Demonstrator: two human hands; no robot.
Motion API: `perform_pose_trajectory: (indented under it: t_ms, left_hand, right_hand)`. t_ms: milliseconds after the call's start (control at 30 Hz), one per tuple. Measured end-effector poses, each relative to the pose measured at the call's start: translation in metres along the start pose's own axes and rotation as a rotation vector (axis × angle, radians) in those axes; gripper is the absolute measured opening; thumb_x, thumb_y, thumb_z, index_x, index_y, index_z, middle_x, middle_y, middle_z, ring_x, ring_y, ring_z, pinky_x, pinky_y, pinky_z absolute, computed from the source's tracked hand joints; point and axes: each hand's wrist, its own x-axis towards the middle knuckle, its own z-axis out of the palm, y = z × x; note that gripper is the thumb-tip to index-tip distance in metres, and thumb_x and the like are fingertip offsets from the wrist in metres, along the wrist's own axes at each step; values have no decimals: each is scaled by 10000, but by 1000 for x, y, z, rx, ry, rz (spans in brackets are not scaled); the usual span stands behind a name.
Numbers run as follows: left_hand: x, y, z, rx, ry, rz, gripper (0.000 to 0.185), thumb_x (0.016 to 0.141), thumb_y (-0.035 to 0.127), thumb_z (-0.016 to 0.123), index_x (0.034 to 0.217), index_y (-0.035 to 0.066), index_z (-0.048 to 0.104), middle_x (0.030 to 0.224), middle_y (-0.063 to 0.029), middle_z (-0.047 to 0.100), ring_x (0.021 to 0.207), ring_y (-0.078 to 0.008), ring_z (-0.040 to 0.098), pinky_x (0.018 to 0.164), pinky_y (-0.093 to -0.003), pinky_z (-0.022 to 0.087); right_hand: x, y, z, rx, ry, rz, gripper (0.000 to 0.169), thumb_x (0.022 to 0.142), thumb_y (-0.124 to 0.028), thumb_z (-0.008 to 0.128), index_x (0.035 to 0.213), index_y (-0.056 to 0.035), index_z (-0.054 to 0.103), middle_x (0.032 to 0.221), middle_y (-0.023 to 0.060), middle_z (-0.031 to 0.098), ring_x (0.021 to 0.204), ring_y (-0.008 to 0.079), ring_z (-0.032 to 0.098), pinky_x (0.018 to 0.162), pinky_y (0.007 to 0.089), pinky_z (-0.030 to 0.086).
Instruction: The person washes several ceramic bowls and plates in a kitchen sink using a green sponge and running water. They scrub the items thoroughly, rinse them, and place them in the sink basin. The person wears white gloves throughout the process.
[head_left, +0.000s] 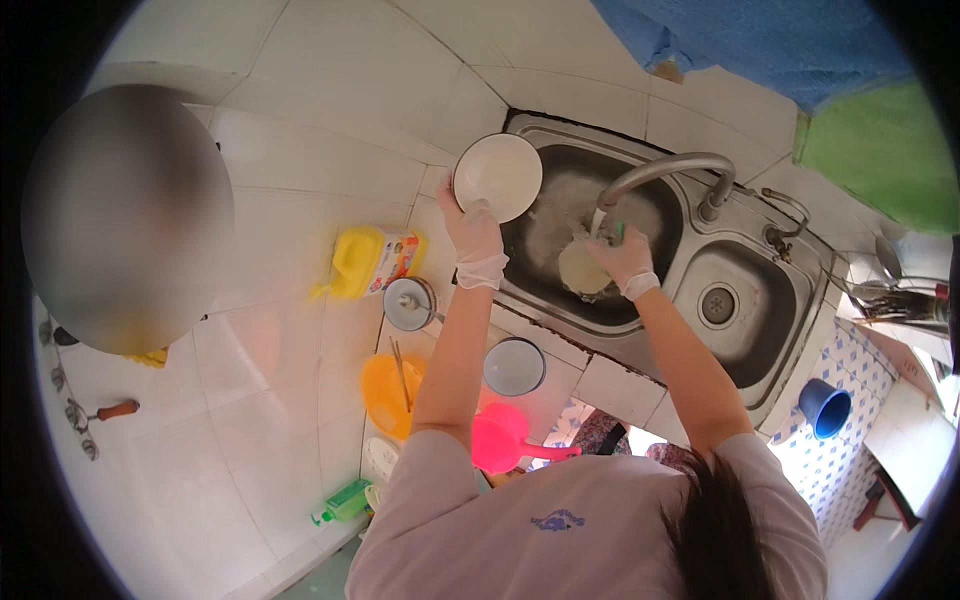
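A white bowl with a dark rim (499, 178) is held by my left hand (478, 236) above the left edge of the large steel sink basin (551, 154). Inside that basin, my right hand (626, 259) grips a pale, round dish-like thing (583, 268) under the running curved faucet (667, 166). Something small and green shows by the right fingers; its kind is unclear. Thin translucent gloves cover both hands. Water lies in the basin and blurs what is below.
Left of the sink stand a yellow detergent jug (367, 261), a lidded container (409, 304), an orange basin (390, 390) and a green bottle (345, 502). A white bowl (514, 366) and a pink dipper (499, 439) sit near the counter's front. A smaller basin (742, 307) adjoins on the right.
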Motion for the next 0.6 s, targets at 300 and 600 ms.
perform_pose_trajectory:
  t_ms: [300,600]
  left_hand:
    - [-12,39,-2,-685,-38,-316,556,751,-51,362,1289,61,285,1184,-116,430,1080,-206,449,907,-295,388]
    - [-33,32,16,-117,-65,94,590,674,-98,325,1258,-17,329,1209,-154,413,1136,-242,405,992,-308,289]
  right_hand:
    - [-13,48,3,-946,-533,87,226,803,-142,534,990,-57,629,1045,156,583,934,278,601,779,322,492]
    - [-10,-45,-24,780,-227,142,248,823,-222,564,934,-5,610,803,140,628,705,222,597,646,305,448]
